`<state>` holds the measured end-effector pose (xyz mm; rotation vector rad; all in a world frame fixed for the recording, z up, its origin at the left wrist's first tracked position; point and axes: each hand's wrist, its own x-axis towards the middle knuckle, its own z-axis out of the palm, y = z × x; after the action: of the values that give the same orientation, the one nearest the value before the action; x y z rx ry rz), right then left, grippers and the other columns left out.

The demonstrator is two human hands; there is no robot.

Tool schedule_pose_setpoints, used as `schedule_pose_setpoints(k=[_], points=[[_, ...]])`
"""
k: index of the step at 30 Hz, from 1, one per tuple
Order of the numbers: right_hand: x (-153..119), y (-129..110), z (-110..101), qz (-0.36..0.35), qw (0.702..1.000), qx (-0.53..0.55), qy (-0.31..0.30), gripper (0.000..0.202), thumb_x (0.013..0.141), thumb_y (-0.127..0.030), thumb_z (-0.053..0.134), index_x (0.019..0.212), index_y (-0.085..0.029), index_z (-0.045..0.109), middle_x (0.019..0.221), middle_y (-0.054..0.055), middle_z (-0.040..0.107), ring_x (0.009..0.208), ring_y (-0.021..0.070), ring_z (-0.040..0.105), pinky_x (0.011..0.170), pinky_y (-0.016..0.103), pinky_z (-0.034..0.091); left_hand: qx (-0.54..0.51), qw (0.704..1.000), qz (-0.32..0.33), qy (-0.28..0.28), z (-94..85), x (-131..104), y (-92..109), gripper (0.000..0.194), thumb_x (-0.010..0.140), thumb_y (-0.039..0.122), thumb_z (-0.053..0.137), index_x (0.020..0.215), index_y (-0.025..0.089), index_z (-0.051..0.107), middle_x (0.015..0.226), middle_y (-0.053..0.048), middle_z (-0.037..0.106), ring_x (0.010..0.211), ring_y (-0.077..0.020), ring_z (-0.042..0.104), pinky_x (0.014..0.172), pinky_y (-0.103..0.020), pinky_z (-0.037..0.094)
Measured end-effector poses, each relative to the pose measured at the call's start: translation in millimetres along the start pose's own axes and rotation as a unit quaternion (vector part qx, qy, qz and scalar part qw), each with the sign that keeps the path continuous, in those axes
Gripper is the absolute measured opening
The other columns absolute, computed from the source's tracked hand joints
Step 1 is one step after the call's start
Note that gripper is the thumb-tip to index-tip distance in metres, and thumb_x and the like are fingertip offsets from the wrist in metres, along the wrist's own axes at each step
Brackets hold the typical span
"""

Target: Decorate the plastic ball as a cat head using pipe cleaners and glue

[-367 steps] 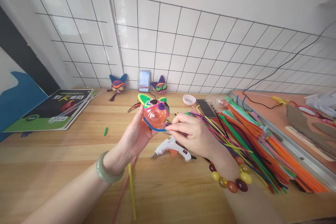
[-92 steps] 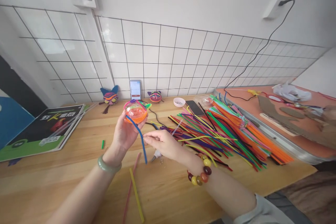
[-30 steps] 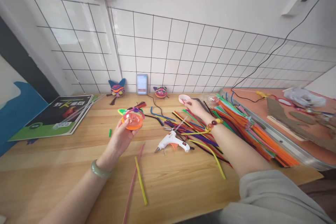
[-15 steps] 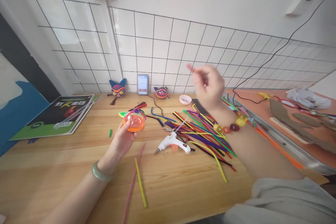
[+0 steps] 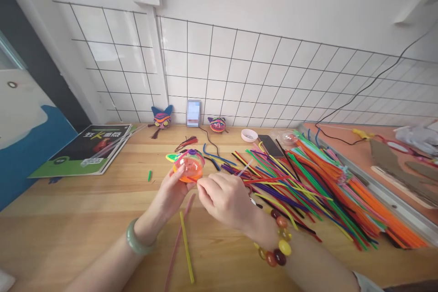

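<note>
My left hand (image 5: pixel 174 194) is wrapped round a clear orange plastic ball (image 5: pixel 191 169), its thumb on the front. Pipe cleaners in several colours trim the top of the ball, with a green and yellow ear shape (image 5: pixel 172 158) at the left and a purple coil (image 5: pixel 192 152) on top. My right hand (image 5: pixel 222 198) is closed in a pinch at the ball's lower right edge. A short red pipe cleaner (image 5: pixel 190 180) runs from its fingertips along the front of the ball. The white glue gun is mostly hidden behind my right hand.
Loose pipe cleaners (image 5: pixel 290 187) cover the right side of the table. Yellow (image 5: pixel 186 246) and pink (image 5: pixel 175 248) ones lie in front. Two decorated masks (image 5: pixel 162 117), a propped phone (image 5: pixel 193 113), a pink bowl (image 5: pixel 249 135) and a dark phone (image 5: pixel 271 146) stand or lie behind.
My right hand has come down and left from its raised position, bringing the red pipe cleaner to the ball. The view has shifted, and my left hand still holds the ball.
</note>
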<state>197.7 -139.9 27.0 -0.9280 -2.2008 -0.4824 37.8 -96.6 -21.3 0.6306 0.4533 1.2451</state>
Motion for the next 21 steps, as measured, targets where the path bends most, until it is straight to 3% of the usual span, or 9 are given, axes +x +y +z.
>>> schedule_pose_setpoints(k=[11, 21], points=[[-6.3, 6.2, 11.5, 0.024, 0.999, 0.034, -0.018, 0.019, 0.090, -0.013, 0.048, 0.075, -0.019, 0.058, 0.060, 0.000, 0.060, 0.055, 0.0146, 0.057, 0.054, 0.030, 0.033, 0.014, 1.000, -0.002, 0.018, -0.1, -0.8, -2.5, 0.022, 0.081, 0.025, 0.072, 0.101, 0.016, 0.067, 0.099, -0.006, 0.071, 0.089, -0.0165, 0.066, 0.079, -0.026, 0.054], [0.1, 14.1, -1.5, 0.022, 0.998, 0.054, -0.013, 0.022, 0.095, -0.013, 0.046, 0.086, -0.016, 0.067, 0.067, 0.003, 0.064, 0.060, 0.0149, 0.061, 0.056, 0.028, 0.039, 0.059, 0.998, -0.027, 0.003, 4.1, -6.3, -1.1, 0.028, 0.077, 0.025, 0.075, 0.103, 0.018, 0.067, 0.102, -0.007, 0.072, 0.091, -0.0203, 0.068, 0.078, -0.031, 0.058]])
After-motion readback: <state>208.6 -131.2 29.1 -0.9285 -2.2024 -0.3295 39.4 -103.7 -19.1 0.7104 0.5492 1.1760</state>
